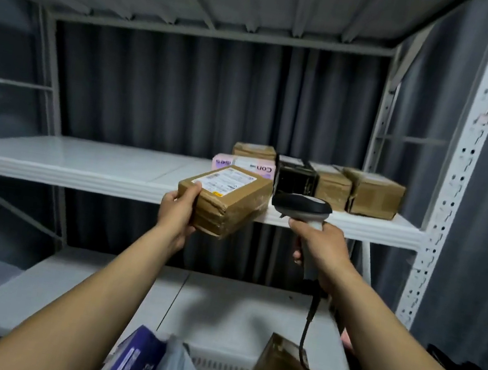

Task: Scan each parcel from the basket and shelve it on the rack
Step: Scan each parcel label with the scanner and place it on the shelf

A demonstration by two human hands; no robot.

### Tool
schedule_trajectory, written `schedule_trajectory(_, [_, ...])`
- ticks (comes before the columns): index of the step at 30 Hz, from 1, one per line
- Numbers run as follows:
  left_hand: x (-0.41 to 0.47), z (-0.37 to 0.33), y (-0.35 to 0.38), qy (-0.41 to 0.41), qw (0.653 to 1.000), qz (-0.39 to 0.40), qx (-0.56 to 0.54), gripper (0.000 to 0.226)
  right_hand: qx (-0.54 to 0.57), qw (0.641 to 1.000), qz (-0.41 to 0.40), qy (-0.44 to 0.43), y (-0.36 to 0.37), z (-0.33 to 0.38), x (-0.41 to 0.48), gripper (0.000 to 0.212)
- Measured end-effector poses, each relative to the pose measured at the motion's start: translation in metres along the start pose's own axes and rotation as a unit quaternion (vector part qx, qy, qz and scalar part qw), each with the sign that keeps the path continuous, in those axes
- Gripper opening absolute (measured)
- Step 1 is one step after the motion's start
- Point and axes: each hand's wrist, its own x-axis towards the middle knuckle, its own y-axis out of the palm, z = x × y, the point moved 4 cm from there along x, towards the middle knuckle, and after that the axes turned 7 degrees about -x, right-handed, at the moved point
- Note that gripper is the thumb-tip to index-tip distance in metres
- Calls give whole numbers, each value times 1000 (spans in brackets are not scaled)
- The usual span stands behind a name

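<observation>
Taped brown parcel (pixel 226 203) with a white label is getting gripped by its end, left hand (pixel 175 217) fingers curled round it; right hand (pixel 320 252) is wrapping round the scanner (pixel 303 209) handle.

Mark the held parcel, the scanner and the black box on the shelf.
held parcel (pixel 231 212), head view, taped brown side face.
scanner (pixel 302 206), head view, dark top of its head.
black box (pixel 295 179), head view, front face.
</observation>
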Motion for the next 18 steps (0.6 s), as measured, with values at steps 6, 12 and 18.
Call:
schedule_trajectory(6, [60,-13,24,-1,999,-1,54,27,-20,1000,-13,-9,3,-7,54,22])
schedule_trajectory(12, [111,-24,31,-11,993,-3,114,100,-34,999,-19,-6,13,-13,98,19])
schedule_trajectory(18, [108,-15,31,32,917,90,387,145,-67,998,-16,-15,17,-7,116,22])
